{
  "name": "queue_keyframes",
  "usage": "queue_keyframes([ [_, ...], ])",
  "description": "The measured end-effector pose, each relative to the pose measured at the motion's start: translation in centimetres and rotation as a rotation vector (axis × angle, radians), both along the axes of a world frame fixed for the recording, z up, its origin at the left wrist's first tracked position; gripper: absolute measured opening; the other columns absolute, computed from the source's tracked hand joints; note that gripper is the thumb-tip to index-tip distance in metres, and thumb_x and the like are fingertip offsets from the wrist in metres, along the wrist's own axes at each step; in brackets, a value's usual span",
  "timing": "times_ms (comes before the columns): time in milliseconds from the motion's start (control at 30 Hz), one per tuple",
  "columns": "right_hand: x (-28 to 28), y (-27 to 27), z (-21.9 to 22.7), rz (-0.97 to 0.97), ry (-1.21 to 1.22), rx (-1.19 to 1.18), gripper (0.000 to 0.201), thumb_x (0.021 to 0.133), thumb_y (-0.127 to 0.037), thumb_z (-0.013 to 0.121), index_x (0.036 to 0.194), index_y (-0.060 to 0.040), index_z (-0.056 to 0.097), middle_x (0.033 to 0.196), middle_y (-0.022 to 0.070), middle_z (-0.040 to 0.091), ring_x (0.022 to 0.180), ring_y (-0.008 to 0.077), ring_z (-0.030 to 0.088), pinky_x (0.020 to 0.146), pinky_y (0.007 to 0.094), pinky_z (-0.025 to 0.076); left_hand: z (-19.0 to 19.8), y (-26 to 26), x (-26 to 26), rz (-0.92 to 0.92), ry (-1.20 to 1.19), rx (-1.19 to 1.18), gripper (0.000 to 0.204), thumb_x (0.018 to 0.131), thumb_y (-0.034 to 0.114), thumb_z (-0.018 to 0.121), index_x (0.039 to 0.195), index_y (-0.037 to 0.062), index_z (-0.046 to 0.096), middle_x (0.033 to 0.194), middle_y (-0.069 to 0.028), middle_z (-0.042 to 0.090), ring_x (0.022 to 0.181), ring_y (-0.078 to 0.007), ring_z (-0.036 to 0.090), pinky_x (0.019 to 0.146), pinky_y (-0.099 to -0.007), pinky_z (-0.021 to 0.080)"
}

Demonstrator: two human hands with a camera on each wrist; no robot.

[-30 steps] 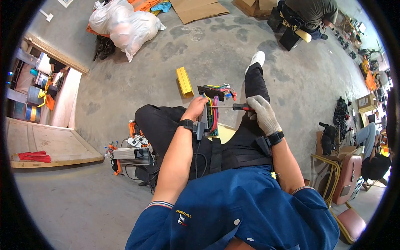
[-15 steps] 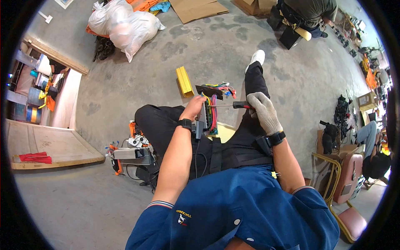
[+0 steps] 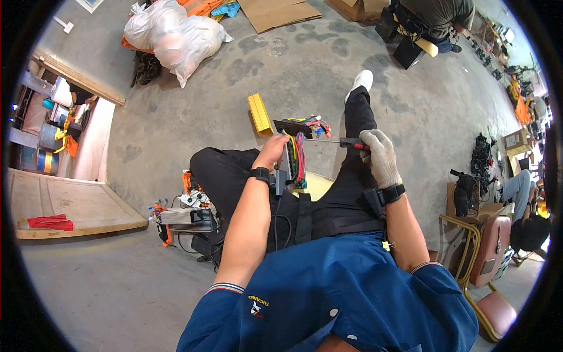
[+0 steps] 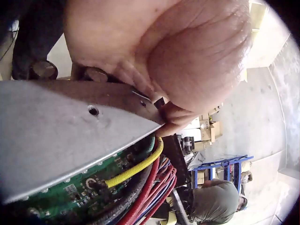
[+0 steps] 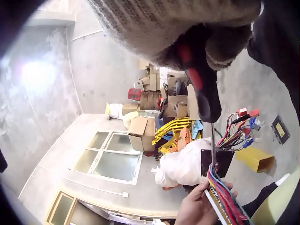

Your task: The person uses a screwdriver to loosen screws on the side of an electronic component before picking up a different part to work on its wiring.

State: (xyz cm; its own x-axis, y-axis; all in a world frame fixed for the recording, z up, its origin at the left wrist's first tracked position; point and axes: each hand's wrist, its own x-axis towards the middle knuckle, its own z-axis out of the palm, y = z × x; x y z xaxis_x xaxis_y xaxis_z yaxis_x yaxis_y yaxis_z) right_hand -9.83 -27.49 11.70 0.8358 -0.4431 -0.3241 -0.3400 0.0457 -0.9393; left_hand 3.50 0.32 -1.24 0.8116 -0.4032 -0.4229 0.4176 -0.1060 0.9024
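The bare left hand (image 3: 271, 151) grips a grey metal housing (image 4: 56, 126) with a green circuit board (image 4: 65, 197) and colored wires (image 4: 136, 166) along its side. A black end plate (image 5: 225, 161) stands at the housing's far end, with loose connector leads (image 5: 239, 131) beyond it. In a knit glove, the right hand (image 3: 380, 157) holds a black-and-red screwdriver (image 5: 204, 93) by the handle. Its shaft points left, the tip at the wires beside the black plate; exact contact there cannot be told.
A yellow rectangular tube (image 3: 260, 115) stands on the floor beyond the left hand. Another device with grey fins (image 3: 186, 219) lies left of the seated person's leg. White bags (image 3: 176, 44), flat cardboard (image 3: 277, 13) and a second person (image 3: 437, 17) are farther off; a chair (image 3: 489, 252) is at right.
The right hand and screwdriver have shifted slightly right and away from the body; the tip has moved toward the black plate. The left hand has barely moved, keeping its grip.
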Motion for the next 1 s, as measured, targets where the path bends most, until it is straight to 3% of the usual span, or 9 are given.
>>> queue_keyframes([
  [133, 0.0, -0.4, -0.5, 0.064, 0.097, -0.129, 0.023, 0.094, -0.022, 0.059, 0.102, -0.0027, 0.068, 0.08, 0.0045, 0.062, 0.062, 0.0108, 0.059, 0.058, 0.027, 0.048, 0.3, 0.1, -0.1, 0.032, 0.072, -0.037, 0.027, 0.095, 0.023, 0.054, 0.099, -0.0005, 0.067, 0.095, -0.0051, 0.066, 0.088, -0.0142, 0.058, 0.08, -0.0314, 0.045],
  [633, 0.7, 1.8, -0.1, 0.23, -0.009, -0.1, 0.026, 0.096, -0.024, 0.057, 0.106, -0.0024, 0.067, 0.082, 0.0033, 0.062, 0.069, 0.0102, 0.057, 0.066, 0.0261, 0.049, 3.2, -0.6, -0.9, -0.049, 0.029, 0.026, 0.024, 0.096, 0.023, 0.057, 0.097, 0.0008, 0.068, 0.088, -0.0024, 0.066, 0.08, -0.0116, 0.058, 0.072, -0.0292, 0.045],
  [1000, 1.0, 2.1, -0.7, 0.23, -0.008, -0.089, 0.027, 0.095, -0.024, 0.059, 0.108, -0.002, 0.067, 0.084, 0.0043, 0.064, 0.073, 0.0119, 0.059, 0.07, 0.028, 0.048, 1.4, -0.5, -0.6, -0.079, -0.099, 0.091, 0.028, 0.096, 0.026, 0.057, 0.096, 0.0005, 0.067, 0.087, -0.0023, 0.064, 0.082, -0.0122, 0.055, 0.073, -0.0302, 0.044],
])
